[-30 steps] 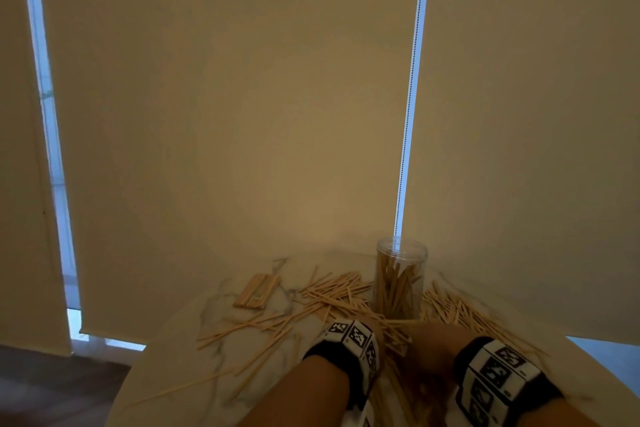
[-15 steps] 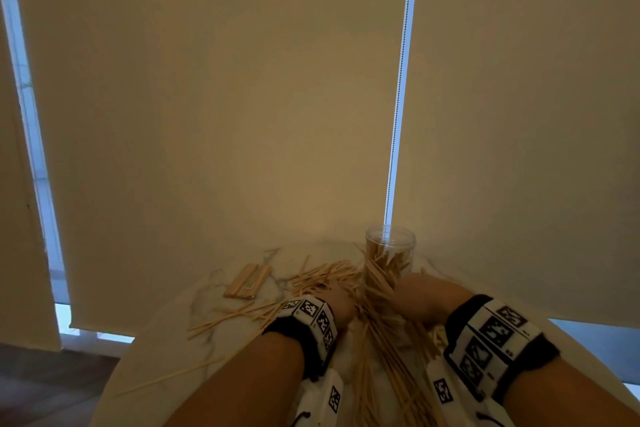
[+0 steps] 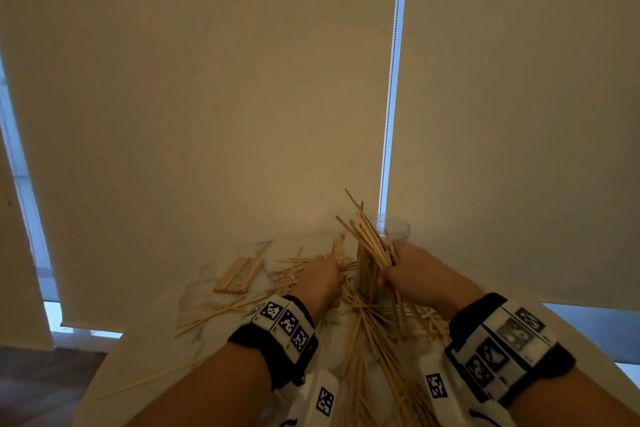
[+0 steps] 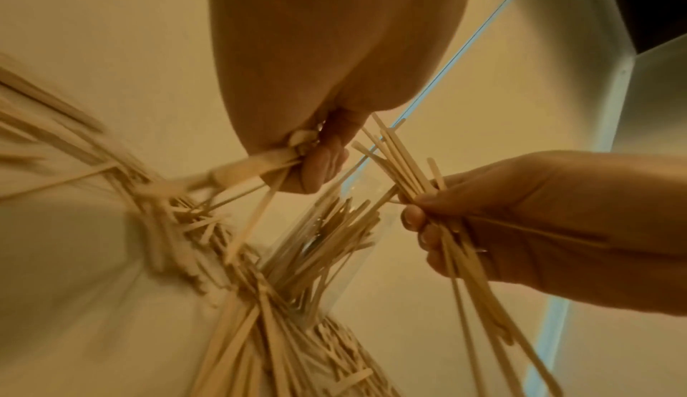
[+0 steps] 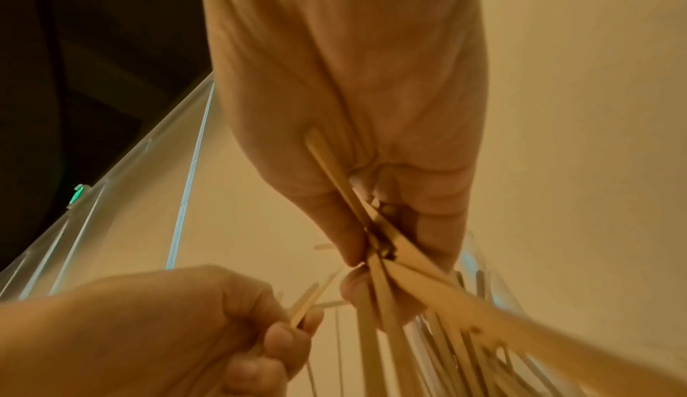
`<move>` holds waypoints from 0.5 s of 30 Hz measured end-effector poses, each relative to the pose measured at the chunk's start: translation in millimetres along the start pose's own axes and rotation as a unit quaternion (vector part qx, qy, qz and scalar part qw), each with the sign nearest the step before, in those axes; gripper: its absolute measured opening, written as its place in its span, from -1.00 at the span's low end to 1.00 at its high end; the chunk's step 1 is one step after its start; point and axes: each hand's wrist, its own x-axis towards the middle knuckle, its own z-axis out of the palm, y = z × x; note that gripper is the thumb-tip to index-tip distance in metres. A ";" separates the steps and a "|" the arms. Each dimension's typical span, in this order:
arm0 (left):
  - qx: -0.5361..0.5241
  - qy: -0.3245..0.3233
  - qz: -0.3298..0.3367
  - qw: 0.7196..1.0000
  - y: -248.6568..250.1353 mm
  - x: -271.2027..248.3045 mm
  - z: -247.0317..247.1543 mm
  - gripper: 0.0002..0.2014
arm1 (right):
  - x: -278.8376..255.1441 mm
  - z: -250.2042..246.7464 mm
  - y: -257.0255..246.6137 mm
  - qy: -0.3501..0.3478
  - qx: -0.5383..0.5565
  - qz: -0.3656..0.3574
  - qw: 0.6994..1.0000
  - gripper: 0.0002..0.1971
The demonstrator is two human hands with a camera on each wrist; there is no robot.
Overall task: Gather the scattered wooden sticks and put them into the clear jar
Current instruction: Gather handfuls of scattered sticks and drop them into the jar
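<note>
Wooden sticks gripped in right hand: pale tan. Jar behind the grip: clear, colourless. Table below the grip: white, grey marble veining. Wrist bands: black with white-and-black square markers.

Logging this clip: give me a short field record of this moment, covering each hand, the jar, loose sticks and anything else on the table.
left hand: grips a few sticks low over the pile, left of the jar
right hand: grips a bundle of sticks, their tips fanning up beside the jar's mouth
clear jar: upright on the table, already holding sticks
loose sticks: many scattered around the jar's base and toward the person
table: pale, marbled top
other: a flat stack of sticks lying to the left
</note>
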 end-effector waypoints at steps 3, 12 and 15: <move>-0.049 0.015 0.024 0.998 13.6 -2.5 2.9 -0.58 | 0.7 2.3 -1.2 0.006 0.024 -0.038 0.999 -0.84; -0.055 0.042 0.118 0.991 26.0 24.2 2.6 -0.40 | 23.9 22.5 -11.9 -0.049 0.028 -0.108 0.993 -0.83; -0.041 0.103 0.128 0.985 20.2 39.1 0.9 -0.76 | 29.3 30.3 -15.3 -0.077 0.004 -0.117 0.990 -0.89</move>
